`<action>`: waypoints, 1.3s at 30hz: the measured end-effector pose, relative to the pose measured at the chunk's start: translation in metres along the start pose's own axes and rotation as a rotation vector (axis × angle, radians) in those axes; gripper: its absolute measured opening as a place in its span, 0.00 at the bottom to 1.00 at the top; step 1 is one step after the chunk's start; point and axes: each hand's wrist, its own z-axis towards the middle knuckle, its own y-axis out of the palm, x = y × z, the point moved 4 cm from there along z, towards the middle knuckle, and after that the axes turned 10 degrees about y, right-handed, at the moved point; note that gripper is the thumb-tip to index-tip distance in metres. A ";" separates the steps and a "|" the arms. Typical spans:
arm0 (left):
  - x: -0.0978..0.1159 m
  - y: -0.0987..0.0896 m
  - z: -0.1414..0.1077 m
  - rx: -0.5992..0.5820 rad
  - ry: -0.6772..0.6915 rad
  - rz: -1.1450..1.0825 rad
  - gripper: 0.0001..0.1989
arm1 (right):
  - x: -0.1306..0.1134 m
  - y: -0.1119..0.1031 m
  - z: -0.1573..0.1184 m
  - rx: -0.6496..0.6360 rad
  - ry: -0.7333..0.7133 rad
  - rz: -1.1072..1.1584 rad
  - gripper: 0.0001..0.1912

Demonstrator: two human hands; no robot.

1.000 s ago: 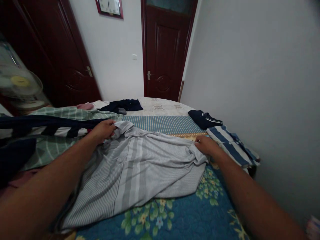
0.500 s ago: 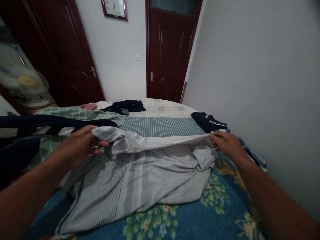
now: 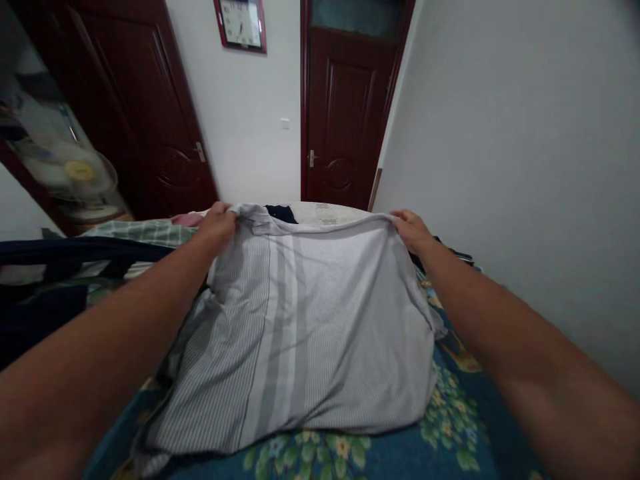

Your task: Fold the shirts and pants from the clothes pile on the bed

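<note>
A light grey, finely striped shirt (image 3: 320, 320) with wider grey bands is stretched out in front of me. My left hand (image 3: 219, 225) grips its far left corner, fingers closed on the cloth. At the far right corner, my right hand (image 3: 411, 230) pinches the same edge. The far edge is lifted and pulled taut between both hands, while the near hem rests on the blue floral bedcover (image 3: 345, 453). The shirt hides the middle of the bed.
Green checked cloth (image 3: 145, 230) and dark navy garments (image 3: 45, 320) lie on the left. Another navy piece (image 3: 283, 213) shows beyond the shirt. A dark folded garment (image 3: 457, 257) is at the right, near the wall. A fan (image 3: 80, 171) stands at far left.
Both hands have raised the shirt's far edge and moved it away from me. The cloth has spread flatter and now covers the striped mat. The view has shifted slightly.
</note>
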 end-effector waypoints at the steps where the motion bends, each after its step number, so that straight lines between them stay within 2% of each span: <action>1: -0.008 0.005 0.000 0.003 -0.020 0.050 0.16 | 0.005 0.009 0.000 -0.011 -0.033 -0.093 0.24; 3: -0.021 0.010 -0.009 0.010 -0.054 0.155 0.21 | 0.017 0.023 -0.009 -0.013 -0.081 -0.233 0.30; 6: -0.030 0.010 -0.034 -0.037 -0.005 0.287 0.27 | 0.038 0.030 -0.036 0.005 -0.116 -0.362 0.31; 10: -0.021 -0.008 -0.084 -0.215 0.193 0.392 0.26 | 0.052 0.015 -0.086 -0.039 -0.173 -0.529 0.28; 13: -0.008 -0.036 -0.133 -0.322 0.233 0.421 0.27 | 0.054 -0.007 -0.130 -0.072 -0.194 -0.749 0.28; 15: -0.001 -0.058 -0.167 -0.358 0.198 0.456 0.25 | 0.057 -0.023 -0.157 -0.087 -0.135 -0.895 0.26; 17: 0.004 -0.076 -0.199 -0.410 0.185 0.544 0.26 | 0.062 -0.038 -0.180 -0.111 -0.015 -1.008 0.25; 20: 0.006 -0.097 -0.235 -0.457 0.097 0.705 0.30 | 0.067 -0.055 -0.207 -0.167 0.127 -1.103 0.22; 24: 0.008 -0.106 -0.262 -0.475 -0.085 0.807 0.36 | 0.064 -0.061 -0.233 -0.209 0.095 -1.128 0.21; 28: 0.019 -0.108 -0.273 -0.420 -0.132 0.861 0.34 | 0.062 -0.061 -0.247 -0.139 0.101 -1.134 0.17; 30: 0.022 -0.106 -0.276 -0.437 -0.144 0.854 0.31 | 0.062 -0.063 -0.247 -0.088 0.122 -1.084 0.16; 32: 0.022 -0.103 -0.276 -0.464 -0.161 0.813 0.25 | 0.061 -0.066 -0.242 -0.039 0.151 -0.919 0.15; 35: 0.017 -0.096 -0.270 -0.461 -0.160 0.666 0.14 | 0.059 -0.075 -0.230 0.035 0.285 -0.361 0.12; 37: 0.012 -0.094 -0.265 -0.381 -0.170 0.480 0.12 | 0.059 -0.075 -0.225 0.047 0.372 -0.052 0.10; 39: 0.004 -0.096 -0.262 -0.214 -0.233 0.220 0.13 | 0.060 -0.070 -0.223 0.013 0.387 0.165 0.09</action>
